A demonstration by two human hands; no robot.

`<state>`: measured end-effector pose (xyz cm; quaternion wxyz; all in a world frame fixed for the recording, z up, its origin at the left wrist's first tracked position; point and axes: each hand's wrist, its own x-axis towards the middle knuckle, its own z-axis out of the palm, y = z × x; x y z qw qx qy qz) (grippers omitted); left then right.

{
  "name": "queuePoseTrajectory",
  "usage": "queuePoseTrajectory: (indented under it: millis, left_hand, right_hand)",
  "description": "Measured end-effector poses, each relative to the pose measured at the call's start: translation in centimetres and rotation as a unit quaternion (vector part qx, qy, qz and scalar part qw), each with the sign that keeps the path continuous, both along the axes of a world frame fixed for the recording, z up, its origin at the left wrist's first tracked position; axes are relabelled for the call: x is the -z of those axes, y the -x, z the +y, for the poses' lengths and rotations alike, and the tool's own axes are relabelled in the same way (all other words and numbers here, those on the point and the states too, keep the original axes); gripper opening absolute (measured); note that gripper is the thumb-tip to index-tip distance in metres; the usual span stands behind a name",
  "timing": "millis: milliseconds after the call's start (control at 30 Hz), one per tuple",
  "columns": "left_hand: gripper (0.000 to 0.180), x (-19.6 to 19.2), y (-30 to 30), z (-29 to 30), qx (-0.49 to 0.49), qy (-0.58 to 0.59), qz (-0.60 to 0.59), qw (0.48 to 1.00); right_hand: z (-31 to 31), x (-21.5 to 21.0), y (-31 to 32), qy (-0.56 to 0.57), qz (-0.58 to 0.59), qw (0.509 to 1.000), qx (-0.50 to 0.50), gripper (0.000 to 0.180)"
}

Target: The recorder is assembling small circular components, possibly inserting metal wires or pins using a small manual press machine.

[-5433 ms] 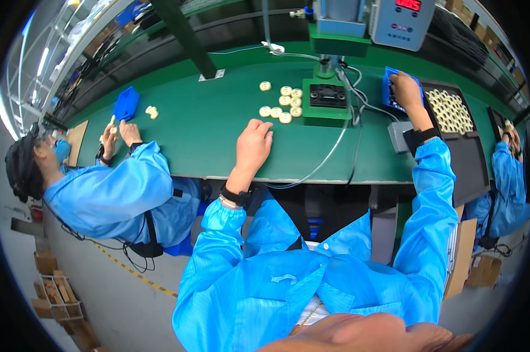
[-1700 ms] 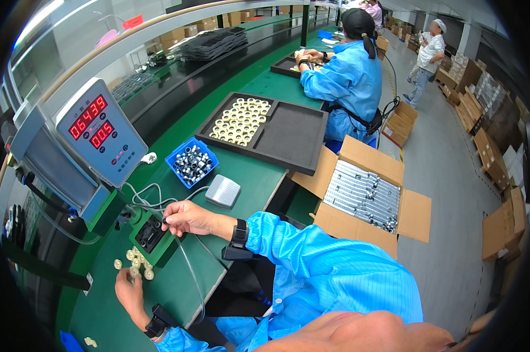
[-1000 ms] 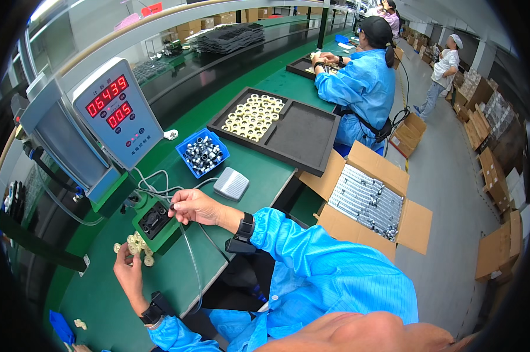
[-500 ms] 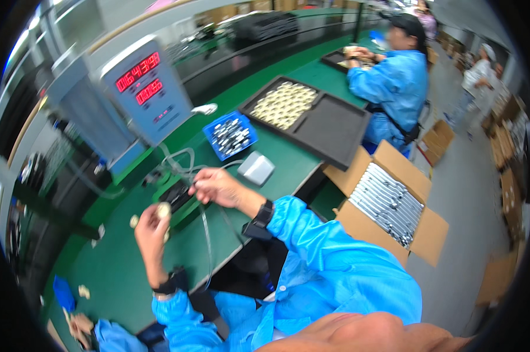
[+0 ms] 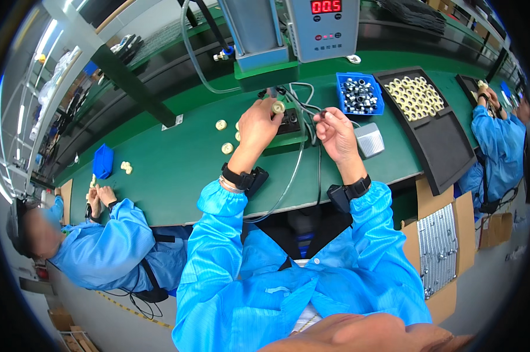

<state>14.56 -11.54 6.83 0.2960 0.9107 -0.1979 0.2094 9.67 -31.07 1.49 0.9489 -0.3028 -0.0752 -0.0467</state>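
My left hand (image 5: 258, 128) is closed on a round cream ring (image 5: 278, 107), held by thumb and fingers at the edge of a black fixture block (image 5: 291, 122) under the press. To the right of that block, my right hand (image 5: 338, 136) pinches a small dark piece (image 5: 322, 115) between thumb and forefinger; its exact kind is too small to make out. Loose cream rings (image 5: 227, 148) lie on the green table beside my left hand, some partly hidden by it. A blue bin (image 5: 381, 107) of short metal sleeves stands beyond my right hand.
The press (image 5: 265, 61) and its grey control box (image 5: 329, 44) rise behind the fixture. Grey cables and a clear hose (image 5: 294, 170) cross near my hands. A small grey-white box (image 5: 369, 139) and a black tray (image 5: 444, 149) with cream rings are at right. Co-workers sit on both sides.
The view has swung left. My left hand has brought its cream ring to the fixture from the left; my right hand has moved from above the fixture to its right side.
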Motion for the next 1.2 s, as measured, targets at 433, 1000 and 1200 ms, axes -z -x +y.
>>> queuePoseTrajectory:
  millis: [433,1000,1200]
  left_hand:
    - [0.034,1.0,-0.3,1.7,0.078,0.042,0.132,0.987]
    - [0.015,1.9,-0.2,1.7,0.081,0.011,-0.071,0.994]
    - [0.019,2.0,-0.2,1.8,0.078,0.008,-0.024,0.997]
  right_hand:
    - [-0.1,-0.4,0.8,0.01,-0.013,1.0,-0.016,0.008]
    - [-0.4,0.2,0.6,0.033,0.028,0.999,0.012,0.014]
    - [-0.3,0.3,0.4,0.044,0.028,0.998,0.02,0.014]
